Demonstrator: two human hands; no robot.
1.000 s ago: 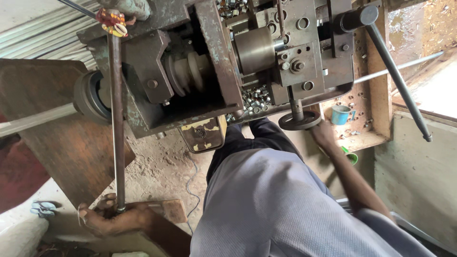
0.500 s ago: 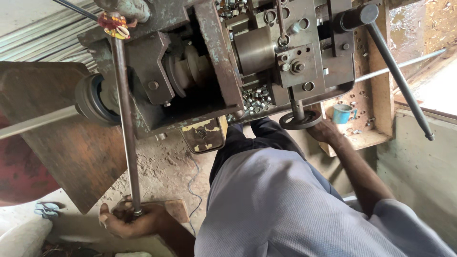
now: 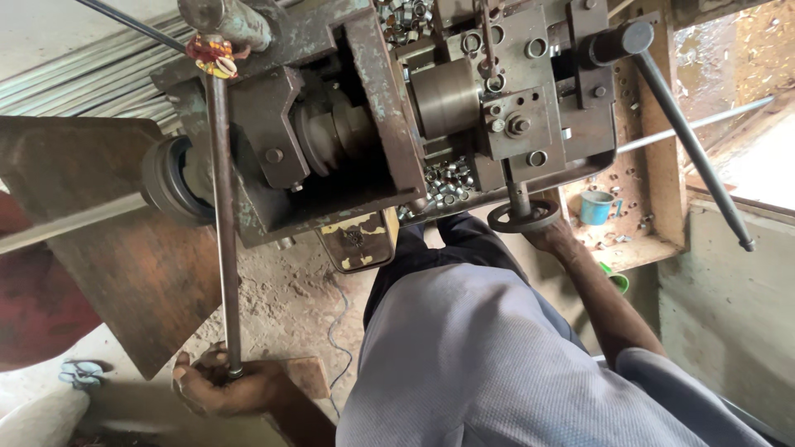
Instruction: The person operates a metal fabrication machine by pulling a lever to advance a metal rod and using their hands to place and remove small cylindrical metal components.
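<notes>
Left hand (image 3: 217, 387) at bottom left, fingers curled tight around the lower end of a long steel lever (image 3: 222, 223), knuckles toward the camera, fist resting near a small wood block (image 3: 305, 374) on the dirt floor (image 3: 290, 290). Lever runs nearly straight up the frame from the fist to the machine (image 3: 364, 108), where its top end meets a rusty pivot wrapped with an orange-red band (image 3: 212, 51). Right hand (image 3: 556, 238) at centre right, arm stretched out from a grey sleeve, fingers closed on the rim of a small round handwheel (image 3: 522, 218) that sits on a short shaft under the machine's head; exact finger spread hard to tell, wheel hides part of it. Machine is a worn, rusty metal body with peeling green paint, a stepped pulley (image 3: 335, 136) in the middle, a smooth steel cylinder (image 3: 447, 95) beside it, bolted blocks to the right. Heap of small shiny metal rings (image 3: 447, 178) lies in the tray just below the cylinder, more at top. A black rubber wheel (image 3: 170, 178) sticks out at the machine's left side, just behind the lever. A second long dark handle (image 3: 687, 136) slants down to the right. Blue cup (image 3: 595, 207) on a wooden shelf near the handwheel. Yellow tin (image 3: 358, 240) hangs under the machine. Person's grey shirt (image 3: 480, 364) fills lower centre. Sandal (image 3: 81, 372) at far left on the floor.
</notes>
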